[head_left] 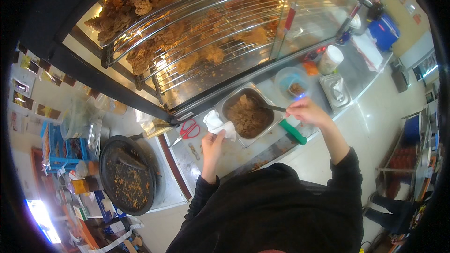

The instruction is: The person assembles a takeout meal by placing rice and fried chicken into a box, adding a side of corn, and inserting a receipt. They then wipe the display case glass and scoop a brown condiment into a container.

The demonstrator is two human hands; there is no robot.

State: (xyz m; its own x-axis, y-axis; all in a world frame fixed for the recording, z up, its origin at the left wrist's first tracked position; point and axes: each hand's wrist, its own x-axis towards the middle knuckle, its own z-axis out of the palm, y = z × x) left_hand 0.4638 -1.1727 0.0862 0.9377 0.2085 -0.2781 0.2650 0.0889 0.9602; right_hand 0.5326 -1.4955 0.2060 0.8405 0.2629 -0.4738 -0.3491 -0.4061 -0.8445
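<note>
My left hand (213,147) is closed on a crumpled white paper or cloth (215,122) beside the left rim of a square metal pan (254,141). Brown shredded food (246,117) in sauce fills much of that pan. My right hand (304,111) grips a dark-handled utensil (276,108) that reaches over the pan's right rim. Its working end is in the food, so its kind is hidden. A green handle (294,132) lies just below my right hand. Red-handled scissors (190,130) rest left of my left hand.
A heated glass cabinet (220,89) with fried pieces on racks stands behind the pan. Toward the right are a light blue bowl (283,77), a white-lidded tub (332,58) and a small metal tray (336,93). A round black pan (129,173) with crumbs sits left.
</note>
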